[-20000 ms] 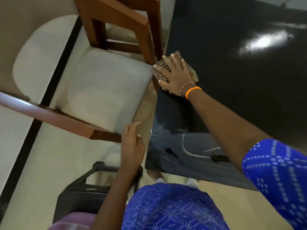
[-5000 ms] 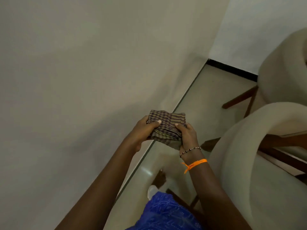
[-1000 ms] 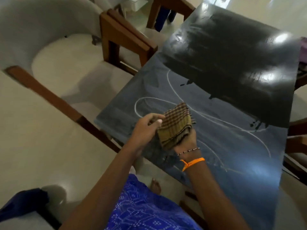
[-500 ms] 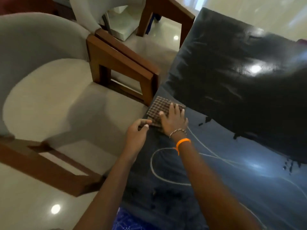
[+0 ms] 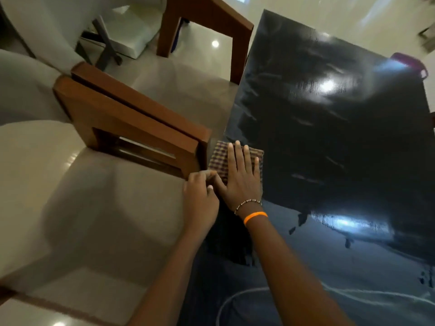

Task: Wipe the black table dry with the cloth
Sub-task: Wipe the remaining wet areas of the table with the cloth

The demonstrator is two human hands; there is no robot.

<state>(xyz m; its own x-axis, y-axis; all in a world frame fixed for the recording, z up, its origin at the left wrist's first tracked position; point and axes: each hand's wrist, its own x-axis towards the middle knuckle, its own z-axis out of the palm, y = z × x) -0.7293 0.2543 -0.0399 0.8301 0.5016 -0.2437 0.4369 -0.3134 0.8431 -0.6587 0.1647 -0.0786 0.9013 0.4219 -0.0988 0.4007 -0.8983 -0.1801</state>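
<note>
Right hand [image 5: 240,180] flat and open, pressing the cloth [image 5: 220,158] at the table [image 5: 329,142] edge mid-frame, left hand [image 5: 200,196] curled beside it, smears lower right say plenty's left.

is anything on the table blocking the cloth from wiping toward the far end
Nothing visible does. The right hand presses the cloth flat at the table's left edge, and the black top ahead is bare. Only a wooden chair arm sits close on the cloth's left, off the table.
</note>
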